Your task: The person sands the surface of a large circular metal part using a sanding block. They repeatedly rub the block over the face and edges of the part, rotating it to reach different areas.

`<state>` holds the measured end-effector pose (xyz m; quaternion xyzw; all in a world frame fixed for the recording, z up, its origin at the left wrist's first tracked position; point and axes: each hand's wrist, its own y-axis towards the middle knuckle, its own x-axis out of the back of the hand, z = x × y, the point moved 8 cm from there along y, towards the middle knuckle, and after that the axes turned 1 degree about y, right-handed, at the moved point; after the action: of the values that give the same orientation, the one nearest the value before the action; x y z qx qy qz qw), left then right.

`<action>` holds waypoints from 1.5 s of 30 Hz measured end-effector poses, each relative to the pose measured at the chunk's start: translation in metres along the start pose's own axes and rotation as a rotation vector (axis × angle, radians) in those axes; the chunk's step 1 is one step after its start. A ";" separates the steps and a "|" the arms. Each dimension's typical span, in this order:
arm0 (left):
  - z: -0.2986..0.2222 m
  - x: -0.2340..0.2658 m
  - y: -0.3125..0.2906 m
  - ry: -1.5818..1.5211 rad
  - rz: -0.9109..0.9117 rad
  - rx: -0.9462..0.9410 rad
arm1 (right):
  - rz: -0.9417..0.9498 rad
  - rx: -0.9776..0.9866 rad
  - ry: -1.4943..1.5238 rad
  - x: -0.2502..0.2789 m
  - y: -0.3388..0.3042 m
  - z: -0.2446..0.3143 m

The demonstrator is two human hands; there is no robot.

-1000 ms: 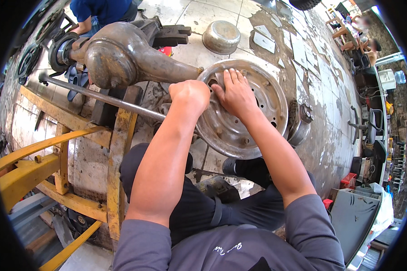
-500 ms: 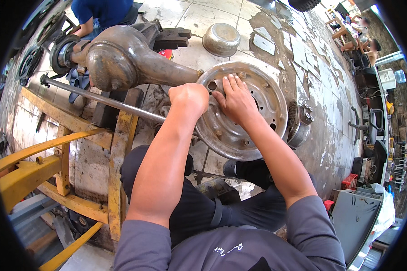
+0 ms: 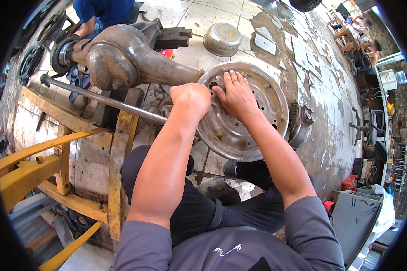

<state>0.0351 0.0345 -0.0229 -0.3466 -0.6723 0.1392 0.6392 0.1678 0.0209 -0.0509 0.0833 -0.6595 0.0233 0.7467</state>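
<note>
A round, dished steel plate, with bolts, holes and a raised rim, is in front of me beside the end of a brown axle housing. My left hand is closed in a fist over the plate's left edge. Its fingers curl out of sight, so what they grip is hidden. My right hand lies flat on the face of the plate near its upper middle, fingers stretched out and thumb apart.
A long metal rod slants beside the yellow steel frame on my left. Beyond the plate, a dented metal bowl sits on the tiles. A hub-like part stands right of the plate. Another person in blue is at the far left.
My right hand has shifted slightly up and left on the plate's face. The plate appears a touch lower and further right in view; my left fist stays at its edge.
</note>
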 end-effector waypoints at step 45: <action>0.003 0.001 0.001 -0.003 -0.019 0.003 | 0.002 0.056 0.071 -0.006 -0.015 0.005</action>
<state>0.0322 0.0368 -0.0234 -0.3390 -0.6763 0.1346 0.6400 0.1639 0.0061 -0.0579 0.1026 -0.6320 0.0455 0.7668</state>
